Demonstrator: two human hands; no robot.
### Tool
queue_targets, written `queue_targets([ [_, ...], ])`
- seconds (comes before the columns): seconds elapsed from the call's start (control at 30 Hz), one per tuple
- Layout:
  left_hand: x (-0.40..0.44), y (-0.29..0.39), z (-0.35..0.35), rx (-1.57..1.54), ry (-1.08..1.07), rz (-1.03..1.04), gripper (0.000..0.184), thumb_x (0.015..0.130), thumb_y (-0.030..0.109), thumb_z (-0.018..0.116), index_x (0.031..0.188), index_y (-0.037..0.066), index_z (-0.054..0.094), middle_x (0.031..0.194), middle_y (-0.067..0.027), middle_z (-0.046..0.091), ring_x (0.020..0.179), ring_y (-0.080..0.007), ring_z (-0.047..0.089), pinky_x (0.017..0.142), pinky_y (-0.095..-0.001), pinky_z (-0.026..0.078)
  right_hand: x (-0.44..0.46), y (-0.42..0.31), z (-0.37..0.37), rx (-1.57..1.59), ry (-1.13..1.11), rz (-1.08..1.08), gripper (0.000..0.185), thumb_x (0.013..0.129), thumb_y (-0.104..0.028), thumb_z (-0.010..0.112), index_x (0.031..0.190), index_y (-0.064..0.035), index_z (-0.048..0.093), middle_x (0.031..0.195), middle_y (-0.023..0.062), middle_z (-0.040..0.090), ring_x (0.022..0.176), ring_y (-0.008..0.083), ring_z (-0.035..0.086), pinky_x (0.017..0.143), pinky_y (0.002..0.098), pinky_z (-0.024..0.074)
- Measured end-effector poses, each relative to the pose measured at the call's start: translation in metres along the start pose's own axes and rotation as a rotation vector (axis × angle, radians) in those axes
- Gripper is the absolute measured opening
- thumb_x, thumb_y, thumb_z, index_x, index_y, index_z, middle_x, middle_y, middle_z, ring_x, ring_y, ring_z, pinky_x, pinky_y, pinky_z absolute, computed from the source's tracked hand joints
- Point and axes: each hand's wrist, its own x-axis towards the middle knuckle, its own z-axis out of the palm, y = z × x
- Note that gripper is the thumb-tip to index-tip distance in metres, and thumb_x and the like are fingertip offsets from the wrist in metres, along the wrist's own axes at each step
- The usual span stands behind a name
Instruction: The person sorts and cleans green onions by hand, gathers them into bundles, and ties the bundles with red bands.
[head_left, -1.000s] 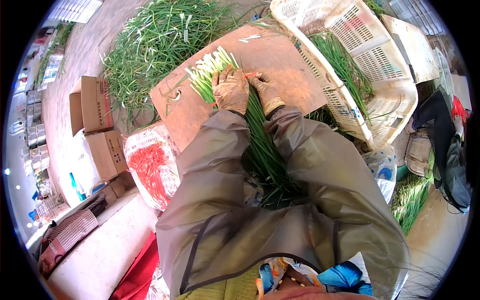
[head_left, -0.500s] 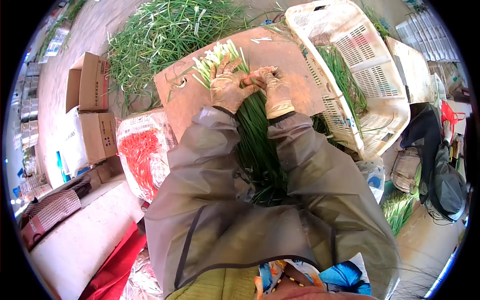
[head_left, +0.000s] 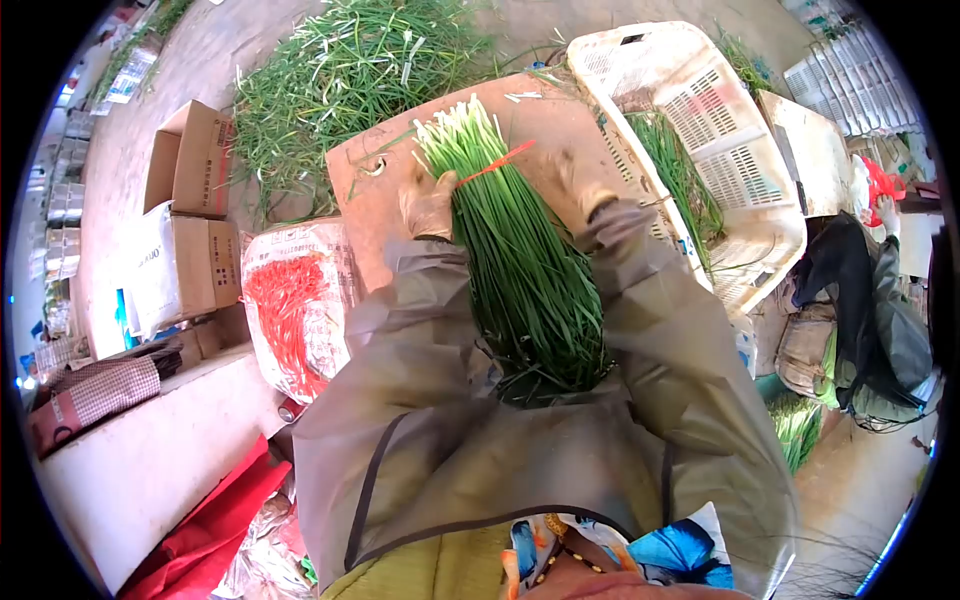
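Observation:
A thick bundle of garlic chives point(head_left: 530, 270) lies across the board and over my lap, pale cut ends pointing away from me and dark green leaves toward me. A red tie point(head_left: 495, 165) circles it below the pale ends, one loose end sticking out to the right. My left hand point(head_left: 428, 205), in a stained glove, grips the bundle's left side by the tie, with the thumb against the stems. To the right of the bundle and apart from it, my gloved right hand point(head_left: 582, 185) is blurred, its fingers looking stretched out with nothing in them.
Under the bundle is a brown board point(head_left: 370, 200). Loose chives point(head_left: 340, 90) are heaped beyond it on the left. A white plastic crate point(head_left: 690, 100) with more chives stands at the right. Red ties point(head_left: 290, 310) lie on a sack to the left, near cardboard boxes point(head_left: 195, 170).
Both hands were together at the red tie over the stems. Now the right hand has let go and moved right, the left has shifted to the bundle's left side, and the tie shows fully.

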Motion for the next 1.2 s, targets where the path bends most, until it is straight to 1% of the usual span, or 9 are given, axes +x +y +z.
queue_targets([
  [0.1, -0.041, -0.005, 0.015, 1.092, 0.257, 0.297, 0.042, 0.085, 0.026, 0.061, 0.115, -0.001, 0.051, 0.109, -0.0128, 0.057, 0.096, -0.0227, 0.058, 0.081, -0.0331, 0.047, -0.044, 0.009, 0.012, -0.256, -0.082, -0.143, 0.046, 0.080, -0.028, 0.062, 0.115, -0.0008, 0.051, 0.094, 0.0187, 0.060, 0.092, 0.0295, 0.057, 0.085, 0.0386, 0.0420],
  [0.2, -0.047, -0.037, 0.023, 0.053, 0.028, -0.147, 0.049, 0.085, 0.028, 0.061, 0.122, 0.002, 0.042, 0.106, -0.0094, 0.056, 0.094, -0.0223, 0.057, 0.079, -0.0344, 0.048, -0.090, 0.003, 0.040, -0.236, 0.179, -0.342, 0.058, 0.075, -0.022, 0.069, 0.121, 0.0026, 0.045, 0.097, 0.0183, 0.060, 0.092, 0.0302, 0.058, 0.085, 0.0378, 0.0431],
  [0.27, -0.085, -0.005, 0.054, -0.173, -0.005, -0.114, 0.050, 0.084, 0.027, 0.063, 0.122, 0.002, 0.042, 0.108, -0.0097, 0.056, 0.092, -0.0214, 0.056, 0.080, -0.0347, 0.047, -0.097, 0.003, 0.034, 0.254, -0.065, 0.024, 0.064, 0.067, -0.010, 0.073, 0.122, 0.0019, 0.044, 0.097, 0.0139, 0.061, 0.091, 0.0267, 0.058, 0.082, 0.0344, 0.0454],
  [0.43, -0.132, 0.050, 0.087, -0.431, -0.231, -0.121, 0.057, 0.080, 0.019, 0.067, 0.127, 0.003, 0.039, 0.111, -0.0079, 0.055, 0.096, -0.0193, 0.054, 0.084, -0.0331, 0.045, -0.133, -0.086, -0.068, 0.553, -0.062, 0.084, 0.053, 0.069, -0.005, 0.068, 0.118, 0.0018, 0.048, 0.101, 0.0098, 0.059, 0.085, 0.0170, 0.058, 0.079, 0.0280, 0.0474],
  [0.7, -0.181, 0.125, 0.174, -1.394, -0.703, -0.560, 0.033, 0.090, 0.018, 0.049, 0.120, 0.005, 0.046, 0.119, -0.0101, 0.052, 0.108, -0.0240, 0.052, 0.096, -0.0405, 0.041, -0.079, -0.239, -0.184, -0.438, -0.638, 0.233, 0.045, 0.077, -0.034, 0.065, 0.105, 0.0011, 0.061, 0.095, 0.0072, 0.065, 0.083, 0.0134, 0.059, 0.080, 0.0287, 0.0466],
  [0.9, -0.185, 0.138, 0.175, -1.494, -0.605, -0.501, 0.051, 0.091, 0.040, 0.046, 0.125, 0.003, 0.039, 0.126, -0.0111, 0.047, 0.114, -0.0253, 0.048, 0.099, -0.0421, 0.037, 0.015, -0.254, -0.154, -0.735, -0.971, 0.358, 0.045, 0.087, -0.035, 0.054, 0.113, 0.0009, 0.056, 0.105, 0.0094, 0.062, 0.093, 0.0128, 0.056, 0.085, 0.0281, 0.0438],
  [0.97, -0.172, 0.117, 0.166, -1.589, -0.610, -0.425, 0.053, 0.090, 0.042, 0.046, 0.126, 0.003, 0.039, 0.127, -0.0110, 0.047, 0.115, -0.0256, 0.047, 0.101, -0.0422, 0.036, 0.031, -0.239, -0.121, -1.125, -1.330, -0.418, 0.046, 0.087, -0.041, 0.050, 0.112, -0.0033, 0.057, 0.104, 0.0103, 0.062, 0.092, 0.0182, 0.056, 0.087, 0.0324, 0.0416],
  [1.03, -0.152, 0.095, 0.170, -1.623, -0.596, -0.447, 0.051, 0.090, 0.039, 0.048, 0.125, 0.002, 0.040, 0.124, -0.0125, 0.048, 0.113, -0.0262, 0.048, 0.099, -0.0424, 0.038, 0.010, -0.249, -0.096, -0.963, -1.020, 0.236, 0.044, 0.087, -0.038, 0.049, 0.114, -0.0039, 0.056, 0.104, 0.0090, 0.062, 0.090, 0.0185, 0.056, 0.085, 0.0346, 0.0424],
  [1.2, -0.160, 0.127, 0.169, -1.550, -0.548, -0.442, 0.045, 0.088, 0.027, 0.053, 0.123, 0.001, 0.040, 0.119, -0.0144, 0.051, 0.106, -0.0295, 0.053, 0.093, -0.0436, 0.043, 0.018, -0.261, -0.105, -0.674, -1.141, 0.191, 0.048, 0.082, -0.040, 0.053, 0.112, -0.0025, 0.057, 0.096, 0.0121, 0.064, 0.083, 0.0183, 0.059, 0.076, 0.0323, 0.0464],
])
